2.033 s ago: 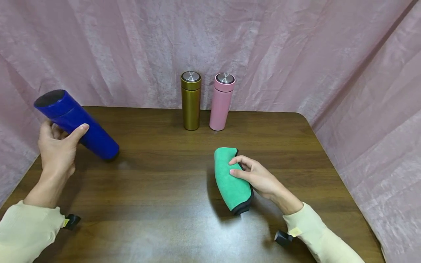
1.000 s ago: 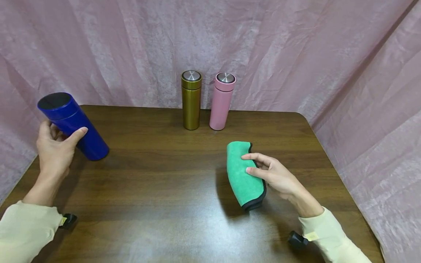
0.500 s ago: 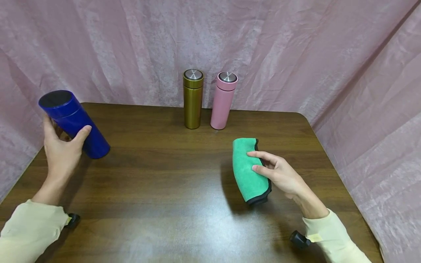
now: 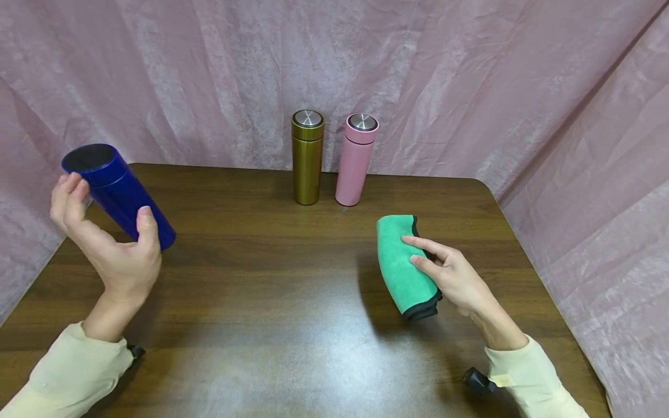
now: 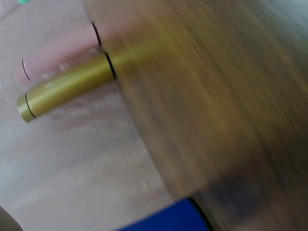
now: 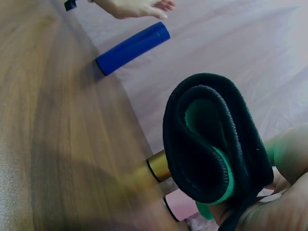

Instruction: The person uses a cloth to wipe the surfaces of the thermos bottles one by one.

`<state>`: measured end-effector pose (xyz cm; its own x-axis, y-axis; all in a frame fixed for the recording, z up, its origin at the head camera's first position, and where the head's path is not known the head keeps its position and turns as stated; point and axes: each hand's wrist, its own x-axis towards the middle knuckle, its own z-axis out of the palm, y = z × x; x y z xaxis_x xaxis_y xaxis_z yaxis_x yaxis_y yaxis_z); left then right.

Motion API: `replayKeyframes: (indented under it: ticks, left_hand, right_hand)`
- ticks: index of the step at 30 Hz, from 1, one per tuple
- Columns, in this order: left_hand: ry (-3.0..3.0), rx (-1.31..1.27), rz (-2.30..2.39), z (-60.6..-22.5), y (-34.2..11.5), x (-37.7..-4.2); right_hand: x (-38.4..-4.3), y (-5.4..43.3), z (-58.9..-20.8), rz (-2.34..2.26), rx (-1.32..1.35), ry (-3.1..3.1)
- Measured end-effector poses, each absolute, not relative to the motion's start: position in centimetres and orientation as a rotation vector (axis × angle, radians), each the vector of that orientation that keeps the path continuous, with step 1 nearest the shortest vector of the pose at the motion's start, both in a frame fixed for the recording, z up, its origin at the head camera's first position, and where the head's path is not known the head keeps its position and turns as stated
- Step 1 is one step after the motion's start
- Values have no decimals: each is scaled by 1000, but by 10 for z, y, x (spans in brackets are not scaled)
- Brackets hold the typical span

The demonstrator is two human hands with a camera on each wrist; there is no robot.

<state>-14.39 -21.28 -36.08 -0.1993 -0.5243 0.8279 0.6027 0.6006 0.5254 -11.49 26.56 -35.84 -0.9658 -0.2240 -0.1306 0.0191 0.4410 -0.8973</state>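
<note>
1. Our left hand has let go of the blue flask since half a second ago; its fingers now spread wide, thumb beside the tilted flask.
2. The flask leans on its base near the worktop left edge, apparently unsupported, so it may tip.
3. Our right hand has carried the rolled green cloth further right, fingers curled around it.
</note>
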Motion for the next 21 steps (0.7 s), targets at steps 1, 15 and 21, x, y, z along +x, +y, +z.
replayKeyframes:
  ticks: [1,15,21]
  left_hand:
    - [-1445,-95,-1019,-360,-207,-144]
    - [-1851,-327,-1199,-361,-152,-175]
    - [-2039,-277,-1398,-369,-136,-208]
  right_hand:
    - [-115,266,-358,-1540,-170,2464]
    - [-122,272,-357,-1812,-42,2291]
    - [-124,274,-359,-1792,-27,2317]
